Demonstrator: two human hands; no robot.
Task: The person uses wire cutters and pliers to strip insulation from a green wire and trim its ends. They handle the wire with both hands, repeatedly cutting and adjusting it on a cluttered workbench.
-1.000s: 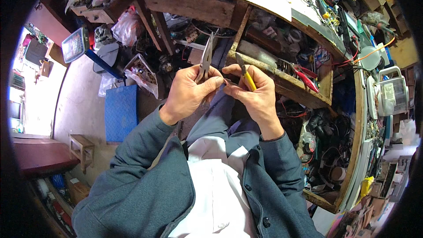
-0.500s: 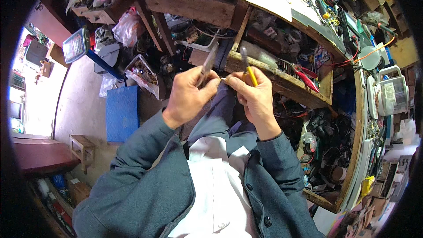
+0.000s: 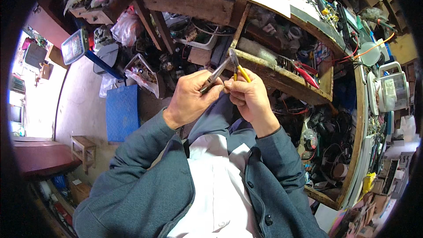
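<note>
Over my lap, my left hand (image 3: 192, 93) is closed around a slim grey metal tool (image 3: 215, 76), which slants up to the right; whether it is tweezers or scissors I cannot tell. My right hand (image 3: 249, 95) is closed on pliers with yellow handles (image 3: 243, 74), and their dark metal jaws (image 3: 233, 56) point up and away from me. The tip of the slim tool lies close to the jaws. Both hands' fingertips come together below the tools; anything small pinched there is hidden.
Ahead stands a wooden bench (image 3: 189, 5) with a pink top. Its open wooden drawer (image 3: 282, 79), with red-handled pliers (image 3: 307, 76) on it, reaches toward my right. Cluttered shelves lie at right. On the left floor are a blue board (image 3: 122, 113), a box of parts (image 3: 143, 74) and a small stool (image 3: 83, 150).
The slim tool has tilted to the right, and the pliers have tipped left, so their ends now come close together. My fingertips have moved slightly lower and closer together.
</note>
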